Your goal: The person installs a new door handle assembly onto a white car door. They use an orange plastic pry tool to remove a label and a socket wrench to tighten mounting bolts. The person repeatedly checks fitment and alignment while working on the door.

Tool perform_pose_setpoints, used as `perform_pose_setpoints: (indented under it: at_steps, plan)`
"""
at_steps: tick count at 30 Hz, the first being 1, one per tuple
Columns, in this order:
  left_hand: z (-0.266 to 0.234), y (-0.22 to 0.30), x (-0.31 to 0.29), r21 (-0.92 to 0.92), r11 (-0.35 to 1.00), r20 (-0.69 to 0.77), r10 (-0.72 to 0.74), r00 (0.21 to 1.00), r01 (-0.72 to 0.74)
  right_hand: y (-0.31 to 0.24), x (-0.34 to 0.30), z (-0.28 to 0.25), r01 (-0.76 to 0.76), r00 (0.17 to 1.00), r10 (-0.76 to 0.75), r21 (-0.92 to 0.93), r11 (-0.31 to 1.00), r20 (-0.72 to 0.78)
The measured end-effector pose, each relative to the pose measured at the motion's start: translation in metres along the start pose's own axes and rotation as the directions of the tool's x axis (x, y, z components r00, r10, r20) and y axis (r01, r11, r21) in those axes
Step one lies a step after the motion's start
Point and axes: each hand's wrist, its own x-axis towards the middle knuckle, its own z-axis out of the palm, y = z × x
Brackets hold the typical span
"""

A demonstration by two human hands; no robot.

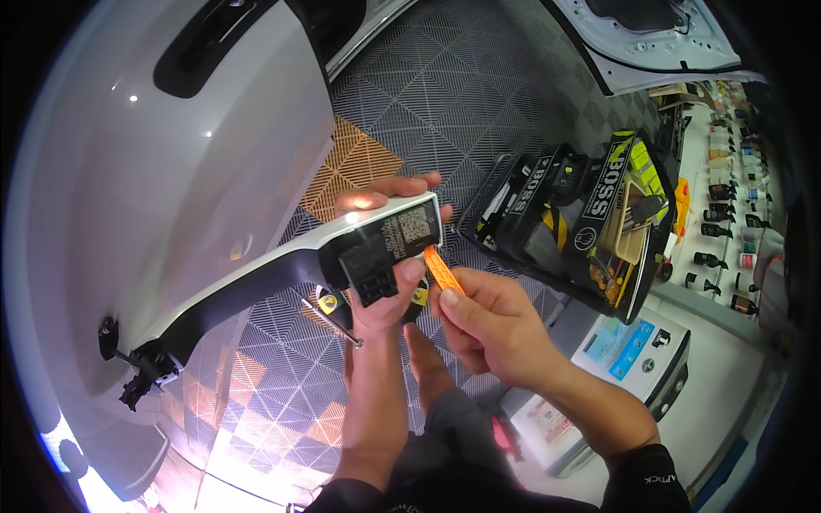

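A long car door handle [256, 286], white outside and black inside, lies across the view in my left hand [383, 309]. My fingers wrap over its white edge and my thumb presses its underside. At the held end are a black socket-like housing [368, 272] and a printed label [410, 229]. The far end has a black bracket [154, 366]. Pinched between thumb and fingers of my right hand [494, 321] is an orange plastic pry tool [443, 272]. Its tip meets the edge of the handle's end, beside the label.
A white car door panel [171, 179] fills the left side. To the right lies an open black tool bag [590, 205] on the grey and orange tiled floor [445, 103]. Nearer stand a white box [599, 376] and, farther right, a rack of bottles [723, 205]. Another car door [667, 47] hangs open at the top right.
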Motion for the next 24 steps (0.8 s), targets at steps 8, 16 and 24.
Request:
perform_pose_setpoints:
  at_steps: [8,16,24]
  plan:
    - [0.003,-0.002,-0.005,0.248,0.967,-0.111,0.087,0.99,-0.058,-0.008,0.007,-0.008,0.162,0.987,-0.162,-0.009,0.987,0.018]
    - [-0.003,0.008,0.021,0.145,0.988,0.008,0.048,0.999,-0.049,-0.007,-0.003,-0.014,0.151,0.986,-0.154,0.048,0.987,0.065]
    - [-0.01,-0.005,0.016,0.062,0.986,0.218,0.139,0.966,-0.156,-0.029,-0.026,-0.013,-0.125,0.981,0.083,0.239,0.963,0.177]
